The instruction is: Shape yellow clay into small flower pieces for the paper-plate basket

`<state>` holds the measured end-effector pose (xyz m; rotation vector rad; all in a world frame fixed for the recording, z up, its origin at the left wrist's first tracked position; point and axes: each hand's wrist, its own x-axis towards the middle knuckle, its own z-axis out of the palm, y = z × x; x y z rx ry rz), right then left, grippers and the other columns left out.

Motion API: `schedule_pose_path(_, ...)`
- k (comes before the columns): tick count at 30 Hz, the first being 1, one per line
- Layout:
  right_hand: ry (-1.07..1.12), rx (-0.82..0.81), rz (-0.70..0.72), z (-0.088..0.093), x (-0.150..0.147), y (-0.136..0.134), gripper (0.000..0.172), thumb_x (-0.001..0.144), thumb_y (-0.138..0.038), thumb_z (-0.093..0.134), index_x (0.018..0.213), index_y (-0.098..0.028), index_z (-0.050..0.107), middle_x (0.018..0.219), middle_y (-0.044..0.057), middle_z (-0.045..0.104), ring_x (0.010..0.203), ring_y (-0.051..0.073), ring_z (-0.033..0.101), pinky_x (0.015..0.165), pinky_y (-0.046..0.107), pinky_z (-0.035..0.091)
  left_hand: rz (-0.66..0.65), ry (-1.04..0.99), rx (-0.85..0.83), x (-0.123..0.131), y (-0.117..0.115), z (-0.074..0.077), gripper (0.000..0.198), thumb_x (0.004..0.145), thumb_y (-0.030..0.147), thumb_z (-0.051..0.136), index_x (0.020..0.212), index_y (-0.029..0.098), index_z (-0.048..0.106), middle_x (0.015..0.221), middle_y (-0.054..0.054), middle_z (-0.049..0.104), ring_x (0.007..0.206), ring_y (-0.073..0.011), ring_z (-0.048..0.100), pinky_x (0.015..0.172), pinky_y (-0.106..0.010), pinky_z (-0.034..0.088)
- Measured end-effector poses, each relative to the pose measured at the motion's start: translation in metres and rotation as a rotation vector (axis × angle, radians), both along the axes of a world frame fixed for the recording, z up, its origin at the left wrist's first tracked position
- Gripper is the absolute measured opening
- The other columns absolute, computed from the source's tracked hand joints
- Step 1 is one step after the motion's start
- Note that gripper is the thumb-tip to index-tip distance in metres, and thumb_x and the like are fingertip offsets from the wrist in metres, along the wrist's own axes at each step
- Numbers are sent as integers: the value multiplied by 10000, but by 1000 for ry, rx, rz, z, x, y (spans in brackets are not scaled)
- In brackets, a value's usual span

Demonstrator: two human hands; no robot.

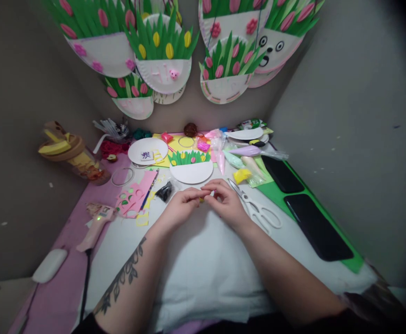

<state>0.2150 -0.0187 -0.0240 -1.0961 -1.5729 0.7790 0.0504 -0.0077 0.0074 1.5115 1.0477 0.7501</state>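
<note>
My left hand (188,202) and my right hand (224,200) meet at the fingertips over the white tabletop cloth (209,273). Both are closed, with the fingers bent inward. A speck of yellow (202,200) shows between them, too small and covered to name. Just beyond lies a half paper plate (191,173) with green paper grass and small yellow and pink tulips along its straight edge. To the right of my right hand are white-handled scissors (258,208), blades partly spread. Left of my left hand sits a bag of black clay (164,191).
A pink glue gun (96,228) with a lit green light lies at left, near pink paper scraps (135,197) and a tumbler (80,157). Two black phones (316,227) rest at right. Bags of coloured clay (234,159) lie behind; finished plate crafts (163,74) hang on the wall.
</note>
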Motion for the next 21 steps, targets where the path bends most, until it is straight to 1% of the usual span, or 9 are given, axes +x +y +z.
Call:
schedule_pose_path(2,8,-6,3,0,0,0,170,799,-226,618,958,-251,675,980,38,577,882,164,579,654,272,477,-12,-13,4,0,0,0,363,711,117,510,989,191,731,923,-45,671,843,-165,570,798,-288,426)
schedule_pose_path(5,43,-12,19,-1,0,0,148,848,-264,569,947,-246,678,986,45,563,915,168,578,681,278,489,-21,-34,-20,0,0,0,323,725,156,542,982,188,733,928,-49,675,817,-159,563,771,-283,424)
schedule_pose_path(9,31,-7,8,-1,0,0,162,825,-252,602,971,-254,673,997,40,563,935,172,573,687,278,487,-1,-97,-111,0,-1,0,326,744,249,595,1042,186,714,1008,-63,682,715,-129,533,677,-259,401)
schedule_pose_path(11,16,-1,-11,-1,0,1,167,812,-247,613,967,-254,673,994,39,568,931,173,573,684,279,489,3,-129,-165,0,-2,0,347,744,265,603,1067,185,704,982,-58,691,630,-104,483,610,-245,362)
schedule_pose_path(13,16,14,-45,-1,0,1,165,809,-242,609,962,-252,670,991,38,569,909,168,576,676,278,492,9,-158,-230,2,-2,-1,367,740,262,609,1089,185,695,926,-51,697,559,-81,411,556,-237,313)
schedule_pose_path(15,15,40,-92,-1,0,1,168,802,-231,611,960,-251,667,985,37,570,881,163,577,667,279,493,24,-203,-310,4,-3,-2,383,721,256,634,1093,187,692,909,-50,692,539,-68,370,528,-229,284)
schedule_pose_path(18,-21,89,-153,0,0,1,135,798,-228,625,919,-255,678,972,41,574,898,172,571,684,294,492,45,-318,-456,6,-4,-1,374,674,253,697,1043,195,709,927,-42,665,572,-56,398,509,-203,283)
schedule_pose_path(21,-53,131,-193,-1,1,0,86,811,-231,623,859,-261,688,960,40,567,927,180,567,743,318,495,32,-459,-602,7,-5,0,362,655,217,724,1016,196,707,882,-23,612,578,-38,411,467,-167,278)
